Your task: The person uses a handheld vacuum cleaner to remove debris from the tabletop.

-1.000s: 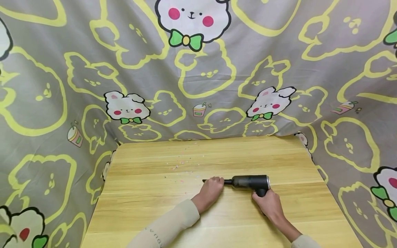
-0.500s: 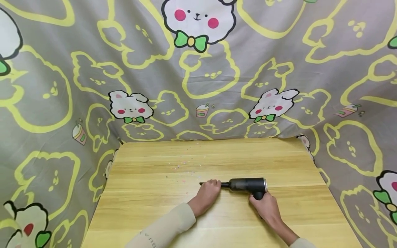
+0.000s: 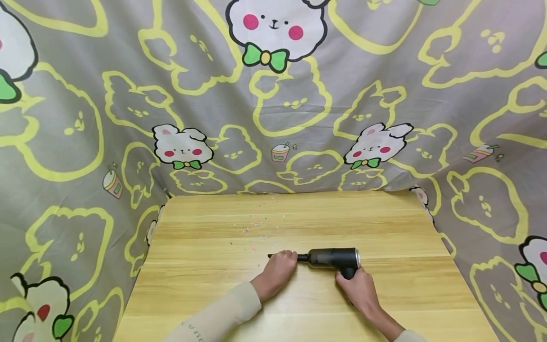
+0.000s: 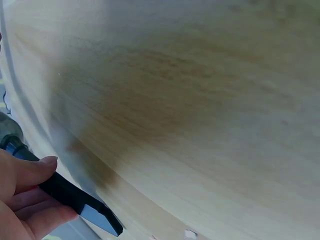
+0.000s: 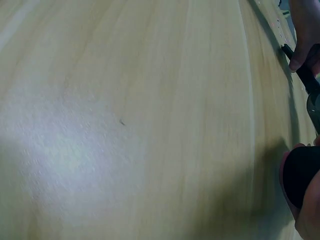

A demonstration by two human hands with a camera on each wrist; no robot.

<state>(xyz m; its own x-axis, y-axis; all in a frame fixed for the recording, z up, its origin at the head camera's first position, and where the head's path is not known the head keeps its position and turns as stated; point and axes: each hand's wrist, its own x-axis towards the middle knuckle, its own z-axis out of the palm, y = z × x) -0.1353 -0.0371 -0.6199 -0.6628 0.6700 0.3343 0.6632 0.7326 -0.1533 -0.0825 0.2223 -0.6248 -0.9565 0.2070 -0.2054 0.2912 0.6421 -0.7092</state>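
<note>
A black handheld vacuum cleaner (image 3: 331, 258) with a smoky see-through front part lies level across both hands, its narrow nozzle (image 4: 75, 197) pointing left. My left hand (image 3: 277, 271) pinches that nozzle between thumb and fingers, close behind its slanted tip. Around the handle, my right hand (image 3: 359, 287) is wrapped; the handle's black base (image 5: 300, 176) shows in the right wrist view. Small pink, white and dark scraps (image 3: 255, 224) lie scattered on the wooden table beyond and left of the nozzle tip. Whether the tip touches the wood, I cannot tell.
The wood-grain table (image 3: 342, 218) reaches back to a grey cloth (image 3: 299, 137) printed with rabbits and yellow outlines. This cloth also hangs along the left and right sides. A tiny dark speck (image 5: 122, 122) sits on the wood in the right wrist view.
Both hands have moved left and slightly nearer with the vacuum cleaner, bringing its tip below the scraps. The grips stay the same. The head view has shifted slightly.
</note>
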